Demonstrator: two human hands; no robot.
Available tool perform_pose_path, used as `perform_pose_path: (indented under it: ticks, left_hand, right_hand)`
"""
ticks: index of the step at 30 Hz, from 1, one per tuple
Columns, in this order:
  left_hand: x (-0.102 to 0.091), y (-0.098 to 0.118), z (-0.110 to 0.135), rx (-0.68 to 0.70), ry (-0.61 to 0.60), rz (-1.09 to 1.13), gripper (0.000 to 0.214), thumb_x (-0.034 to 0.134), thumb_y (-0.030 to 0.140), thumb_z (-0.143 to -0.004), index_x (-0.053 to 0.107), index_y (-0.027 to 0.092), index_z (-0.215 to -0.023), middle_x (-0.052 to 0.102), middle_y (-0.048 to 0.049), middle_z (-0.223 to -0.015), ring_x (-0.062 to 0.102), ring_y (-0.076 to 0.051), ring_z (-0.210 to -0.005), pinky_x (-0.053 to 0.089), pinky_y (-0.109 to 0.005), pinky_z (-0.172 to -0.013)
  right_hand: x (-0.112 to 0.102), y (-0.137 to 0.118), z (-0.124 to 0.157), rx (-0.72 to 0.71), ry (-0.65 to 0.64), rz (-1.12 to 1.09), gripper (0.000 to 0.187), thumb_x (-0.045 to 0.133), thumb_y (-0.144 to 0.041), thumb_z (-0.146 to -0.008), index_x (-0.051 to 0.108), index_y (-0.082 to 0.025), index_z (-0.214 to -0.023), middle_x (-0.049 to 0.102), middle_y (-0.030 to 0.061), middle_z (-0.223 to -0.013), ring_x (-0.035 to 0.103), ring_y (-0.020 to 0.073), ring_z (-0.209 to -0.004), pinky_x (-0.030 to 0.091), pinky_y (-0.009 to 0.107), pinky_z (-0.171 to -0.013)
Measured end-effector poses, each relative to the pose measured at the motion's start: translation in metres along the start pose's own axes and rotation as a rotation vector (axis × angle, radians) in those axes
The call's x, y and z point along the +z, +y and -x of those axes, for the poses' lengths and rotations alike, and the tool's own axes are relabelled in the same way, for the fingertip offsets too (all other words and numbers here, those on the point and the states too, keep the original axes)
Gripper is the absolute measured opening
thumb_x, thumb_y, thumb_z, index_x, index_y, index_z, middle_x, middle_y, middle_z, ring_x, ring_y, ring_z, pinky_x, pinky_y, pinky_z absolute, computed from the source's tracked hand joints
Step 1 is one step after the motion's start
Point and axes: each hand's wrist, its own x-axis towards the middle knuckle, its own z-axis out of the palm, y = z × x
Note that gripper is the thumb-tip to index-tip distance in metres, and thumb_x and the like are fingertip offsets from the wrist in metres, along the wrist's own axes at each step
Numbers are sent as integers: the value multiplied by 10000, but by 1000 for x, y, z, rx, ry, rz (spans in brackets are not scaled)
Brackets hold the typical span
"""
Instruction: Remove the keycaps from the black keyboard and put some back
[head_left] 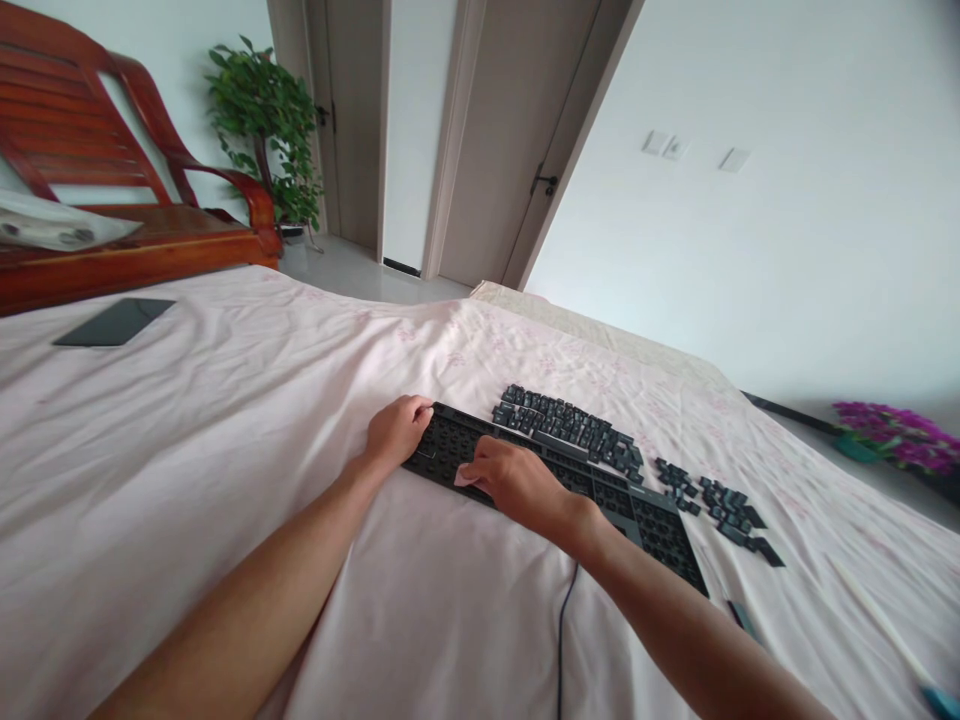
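Observation:
A black keyboard (615, 495) with its keycaps off lies at a slant on the pale pink flowered sheet (465, 610). My left hand (397, 432) is closed around its left end. Over the left part of the key bed, my right hand (517, 482) pinches a small pinkish cloth (469, 476) against the keyboard. Loose black keycaps (562, 425) lie in rows behind it, and further keycaps (731, 512) form small groups to the right. From the near side a dark cable (561, 640) runs toward me.
A dark tablet-like slab (116, 322) lies at the left. Right of the keyboard are a small dark tool (742, 618) and a thin pale stick with a blue end (885, 630). Beyond stand a wooden bench (142, 240), a leafy plant (266, 120) and purple flowers (900, 435).

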Motion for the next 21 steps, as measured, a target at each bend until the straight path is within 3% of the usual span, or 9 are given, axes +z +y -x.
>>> perform_pose_path:
  ticks: [5, 9, 13, 17, 21]
  left_hand:
    - [0, 1, 1, 0, 0, 4, 299, 458, 330, -915, 685, 255, -1093, 700, -30, -1118, 636, -196, -983, 456, -281, -833]
    - [-2, 7, 5, 41, 78, 41, 294, 455, 317, -923, 670, 250, -1112, 672, -43, -1147, 616, -184, -1025, 447, -271, -871]
    - [-8, 22, 13, 186, 103, 261, 317, 415, 347, -943, 693, 233, -1046, 681, -46, -1107, 594, -184, -1072, 428, -275, -942]
    - [-13, 41, 24, 148, -147, 728, 482, 349, 492, -950, 671, 172, -1111, 707, -77, -1016, 652, -186, -901, 502, -265, -735]
    - [-14, 55, 33, 130, -450, 965, 537, 437, 573, -895, 646, 167, -1177, 708, -79, -1021, 653, -209, -928, 509, -275, -733]
  right_hand:
    - [-39, 17, 52, 157, -142, 39, 233, 593, -153, -848, 771, -304, -855, 666, 14, -836, 626, 141, -750, 411, 222, -640]
    - [-55, 29, 62, 442, 69, -259, 214, 578, -343, -865, 755, -238, -923, 705, 16, -800, 652, 173, -742, 456, 239, -634]
    - [-37, 25, 44, 521, 256, -682, 324, 579, -401, -839, 694, -177, -1043, 723, 36, -906, 663, 204, -834, 498, 284, -699]
    - [-11, 12, 29, 524, 365, -846, 358, 594, -395, -829, 617, -160, -1098, 698, 34, -847, 639, 174, -754, 473, 262, -642]
    - [2, 5, 22, 512, 421, -885, 306, 561, -410, -862, 579, -170, -1051, 648, 3, -739, 592, 142, -652, 425, 229, -563]
